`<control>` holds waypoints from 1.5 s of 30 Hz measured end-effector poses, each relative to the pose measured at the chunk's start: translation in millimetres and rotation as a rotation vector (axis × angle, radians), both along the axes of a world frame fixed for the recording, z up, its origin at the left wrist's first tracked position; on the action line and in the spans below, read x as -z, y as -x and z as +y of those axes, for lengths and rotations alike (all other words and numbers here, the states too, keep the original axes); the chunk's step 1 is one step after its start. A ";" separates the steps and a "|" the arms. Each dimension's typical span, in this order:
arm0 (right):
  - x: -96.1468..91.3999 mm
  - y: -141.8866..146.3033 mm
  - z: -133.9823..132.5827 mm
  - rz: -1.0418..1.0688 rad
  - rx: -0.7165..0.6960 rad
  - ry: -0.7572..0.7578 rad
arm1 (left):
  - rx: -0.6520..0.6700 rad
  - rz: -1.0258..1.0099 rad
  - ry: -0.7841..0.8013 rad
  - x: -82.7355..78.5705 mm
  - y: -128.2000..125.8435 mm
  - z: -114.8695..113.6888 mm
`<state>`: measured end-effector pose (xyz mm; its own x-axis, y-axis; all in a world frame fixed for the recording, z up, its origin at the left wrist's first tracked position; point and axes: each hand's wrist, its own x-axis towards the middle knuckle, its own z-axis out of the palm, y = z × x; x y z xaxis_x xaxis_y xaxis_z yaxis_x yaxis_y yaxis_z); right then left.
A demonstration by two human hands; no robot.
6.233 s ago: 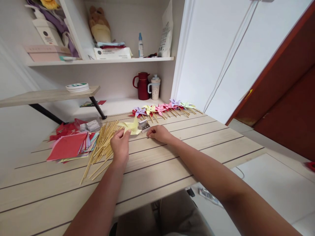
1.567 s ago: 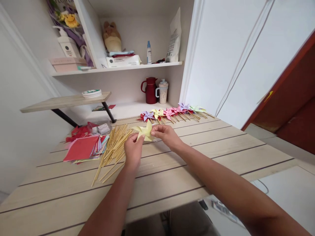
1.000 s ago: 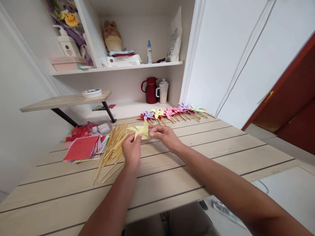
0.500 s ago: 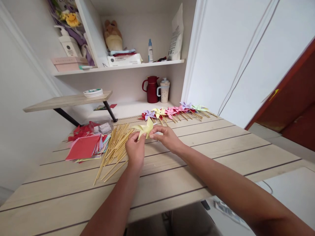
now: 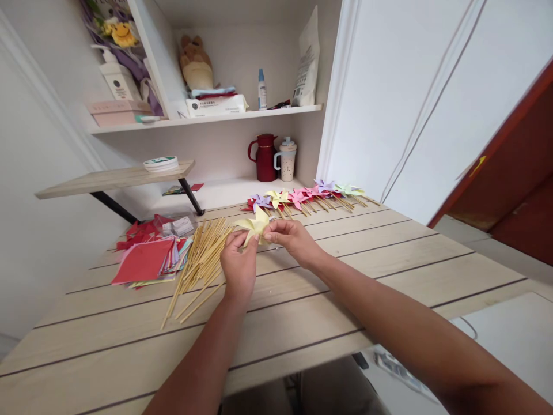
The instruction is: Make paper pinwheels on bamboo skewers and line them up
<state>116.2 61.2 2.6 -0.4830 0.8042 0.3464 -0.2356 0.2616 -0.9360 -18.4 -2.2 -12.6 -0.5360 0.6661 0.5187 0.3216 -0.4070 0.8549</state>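
A pale yellow paper pinwheel with folded blades is held above the table between both hands. My left hand pinches its lower left side between thumb and fingers. On its right side, my right hand grips the paper with thumb and forefinger. My fingers cover part of its centre, and no stick shows on it. Just left of my left hand lies a loose heap of thin wooden sticks. Beyond the hands is a row of finished pinwheels on sticks, in purple, yellow, pink and green.
Stacked coloured paper squares lie at the left, beside a clear plastic packet. Behind them stands a small raised wooden shelf on black legs. A dark red jug and a speckled cup stand at the back.
The yellow pinwheel has turned slightly in my fingers, and its blades show more openly. Both hands stay at nearly the same spot, and the view has shifted a little.
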 end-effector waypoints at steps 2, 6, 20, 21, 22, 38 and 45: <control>-0.6 0.1 -0.7 0.010 -0.007 0.015 | 0.003 0.005 -0.010 -0.8 -1.3 -0.8; -1.6 0.4 -1.2 0.019 -0.013 0.034 | 0.009 0.012 -0.016 -2.3 -3.1 -2.3; -0.7 2.0 0.8 0.052 -0.003 0.071 | 0.047 -0.020 -0.019 -1.6 -4.3 -3.3; -1.3 2.1 0.4 0.050 0.000 0.068 | 0.047 -0.019 -0.018 -1.8 -4.5 -3.4; -1.7 2.2 0.1 0.047 0.002 0.064 | 0.045 -0.018 -0.018 -2.0 -4.7 -3.5; 3.3 12.4 -5.4 0.109 0.041 0.079 | 0.034 -0.059 -0.021 1.0 -3.6 -0.5; 5.8 12.6 -3.9 0.095 0.070 0.036 | 0.031 -0.070 -0.019 0.7 -4.2 0.1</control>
